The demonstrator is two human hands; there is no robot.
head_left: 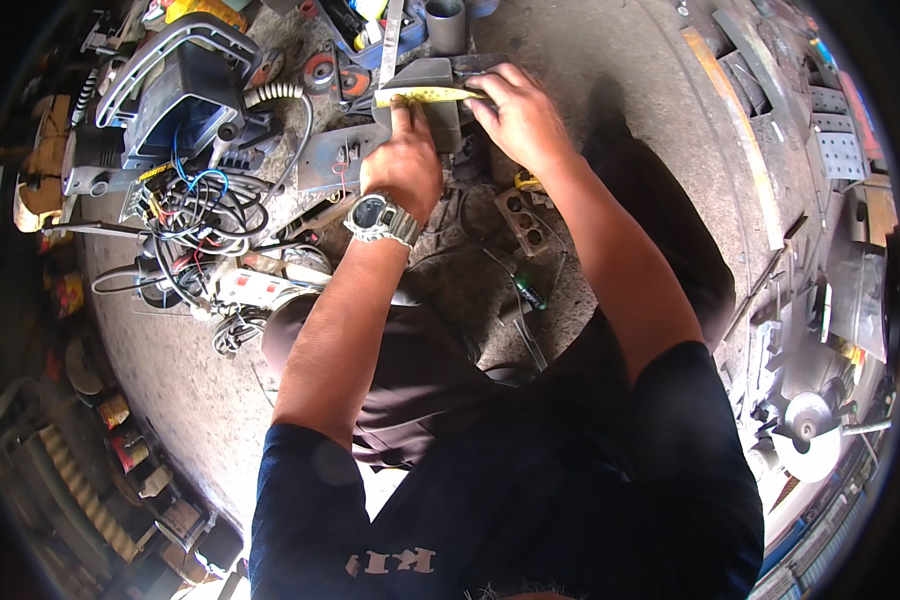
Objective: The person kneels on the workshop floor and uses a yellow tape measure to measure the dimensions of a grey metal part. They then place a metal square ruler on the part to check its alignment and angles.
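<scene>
A yellow strip with dark marks, which looks like a tape measure blade (425, 95), lies across a grey metal piece (432, 72) on the floor ahead of me. My left hand (403, 160) presses the blade's left part with an outstretched finger; its other fingers are partly hidden. Thumb and fingers of my right hand (520, 115) close around the blade's right end. A thin dark item beside those right fingertips is too small to name. A long flat metal bar (391, 40) stands beyond my left hand. On my left wrist is a metal-banded watch (372, 212).
Left of my hands sit a dark power-tool machine (185, 95) and tangled cables (205, 205). A blue tray (365, 50) of tools and a metal cup (446, 28) stand ahead. A socket strip (522, 222) lies between my legs; metal offcuts (835, 150) line the right.
</scene>
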